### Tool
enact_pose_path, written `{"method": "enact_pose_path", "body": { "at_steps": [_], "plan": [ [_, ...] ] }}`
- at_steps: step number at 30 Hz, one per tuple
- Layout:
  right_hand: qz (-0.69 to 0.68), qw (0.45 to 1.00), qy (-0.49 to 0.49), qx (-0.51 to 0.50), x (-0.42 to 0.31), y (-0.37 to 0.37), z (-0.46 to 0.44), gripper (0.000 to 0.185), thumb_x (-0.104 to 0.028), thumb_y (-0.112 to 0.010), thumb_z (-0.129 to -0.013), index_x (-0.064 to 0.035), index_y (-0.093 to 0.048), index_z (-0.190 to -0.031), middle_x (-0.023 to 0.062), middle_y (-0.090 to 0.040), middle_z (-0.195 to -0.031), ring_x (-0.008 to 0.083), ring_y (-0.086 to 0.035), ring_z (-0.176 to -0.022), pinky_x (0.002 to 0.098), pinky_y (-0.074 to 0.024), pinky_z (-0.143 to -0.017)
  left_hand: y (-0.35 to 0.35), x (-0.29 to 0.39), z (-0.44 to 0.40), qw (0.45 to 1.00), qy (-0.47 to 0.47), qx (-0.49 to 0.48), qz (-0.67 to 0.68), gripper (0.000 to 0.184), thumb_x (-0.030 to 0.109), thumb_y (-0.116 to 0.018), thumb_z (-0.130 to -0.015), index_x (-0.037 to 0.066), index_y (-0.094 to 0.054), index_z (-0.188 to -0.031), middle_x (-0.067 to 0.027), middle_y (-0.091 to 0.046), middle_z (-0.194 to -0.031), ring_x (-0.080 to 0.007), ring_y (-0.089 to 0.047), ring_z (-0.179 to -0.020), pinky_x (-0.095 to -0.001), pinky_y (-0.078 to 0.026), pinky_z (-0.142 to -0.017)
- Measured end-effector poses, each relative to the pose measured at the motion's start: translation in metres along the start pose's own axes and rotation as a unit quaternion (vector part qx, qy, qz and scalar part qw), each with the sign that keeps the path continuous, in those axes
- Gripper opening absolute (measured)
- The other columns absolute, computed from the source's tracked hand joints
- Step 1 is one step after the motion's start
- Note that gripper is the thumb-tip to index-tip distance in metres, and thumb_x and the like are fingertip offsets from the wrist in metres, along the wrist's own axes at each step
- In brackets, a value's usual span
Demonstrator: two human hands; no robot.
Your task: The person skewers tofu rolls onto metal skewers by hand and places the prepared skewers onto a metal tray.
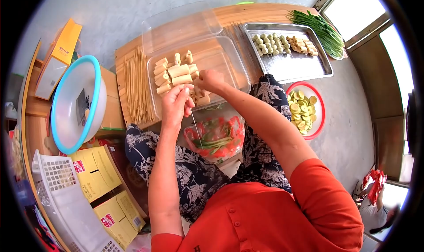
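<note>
My left hand (pixel 173 105) pinches a thin skewer (pixel 196 127), whose free end slants down over my lap. Just beyond those fingertips, two pale beige rolls (pixel 180 71), which look like tofu skin, lie side by side at the skewer's upper end. My right hand (pixel 211 81) has its fingers curled down among the rolls to the right; what they grip is hidden. Around both hands more rolls (pixel 162 77) lie in a clear plastic tub (pixel 229 57) on the wooden board.
Bamboo skewers (pixel 136 86) lie left of the tub, a clear lid (pixel 181 24) behind it. A metal tray (pixel 300 68) holds skewered food, beside green chives (pixel 318 33). Sliced vegetables fill a red-rimmed bowl (pixel 322 115). A blue-rimmed basin (pixel 54 115) stands left; another person (pixel 373 210) is far right.
</note>
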State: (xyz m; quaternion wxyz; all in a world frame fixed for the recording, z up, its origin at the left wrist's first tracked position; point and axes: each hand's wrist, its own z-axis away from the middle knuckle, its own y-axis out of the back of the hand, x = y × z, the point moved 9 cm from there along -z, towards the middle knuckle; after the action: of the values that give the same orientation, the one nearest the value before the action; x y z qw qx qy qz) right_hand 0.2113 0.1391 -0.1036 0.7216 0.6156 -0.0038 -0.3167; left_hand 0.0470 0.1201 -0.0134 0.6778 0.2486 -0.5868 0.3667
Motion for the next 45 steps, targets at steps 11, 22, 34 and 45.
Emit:
{"method": "enact_pose_path", "body": {
  "at_steps": [11,22,34,45],
  "plan": [
    [-0.718,0.689,0.04,-0.09,0.005,0.056,0.02,0.026,-0.01,-0.058,-0.087,-0.009,-0.053,-0.112,0.0054,-0.064,-0.099,0.0137,-0.063,-0.088,0.0282,-0.0463,-0.074,-0.02,-0.006,0.007,0.997,0.032,-0.065,-0.016,0.022,0.019,-0.048,-0.098,0.003,-0.062,-0.104,-0.0012,-0.057,-0.062,-0.0037,-0.046,-0.044,-0.0162,-0.034,-0.04],
    [-0.798,0.582,0.136,-0.071,-0.003,0.075,0.026,0.037,0.003,-0.047,-0.088,-0.0018,-0.045,-0.125,0.0155,-0.058,-0.119,0.0309,-0.057,-0.114,0.0397,-0.0479,-0.093,-0.039,-0.011,0.007,0.992,0.05,-0.12,-0.007,0.021,0.017,-0.049,-0.096,0.002,-0.062,-0.105,-0.0021,-0.057,-0.063,-0.0044,-0.046,-0.044,-0.0168,-0.035,-0.04],
    [-0.779,0.606,0.147,-0.056,-0.008,0.075,0.026,0.037,0.003,-0.048,-0.09,-0.0016,-0.045,-0.127,0.0157,-0.058,-0.12,0.0288,-0.058,-0.111,0.0384,-0.0482,-0.091,-0.046,-0.013,0.006,0.991,0.055,-0.125,-0.013,0.022,0.018,-0.05,-0.097,0.001,-0.062,-0.105,-0.0011,-0.055,-0.061,-0.0045,-0.045,-0.043,-0.0161,-0.035,-0.039],
    [-0.777,0.609,0.157,-0.043,-0.011,0.078,0.029,0.037,0.004,-0.047,-0.088,-0.0024,-0.046,-0.125,0.0137,-0.058,-0.119,0.0241,-0.059,-0.108,0.0379,-0.0478,-0.093,-0.045,-0.015,0.006,0.99,0.061,-0.124,-0.012,0.022,0.017,-0.049,-0.096,0.002,-0.062,-0.104,-0.0014,-0.056,-0.062,-0.0037,-0.046,-0.043,-0.0158,-0.035,-0.04]
  ]
}}
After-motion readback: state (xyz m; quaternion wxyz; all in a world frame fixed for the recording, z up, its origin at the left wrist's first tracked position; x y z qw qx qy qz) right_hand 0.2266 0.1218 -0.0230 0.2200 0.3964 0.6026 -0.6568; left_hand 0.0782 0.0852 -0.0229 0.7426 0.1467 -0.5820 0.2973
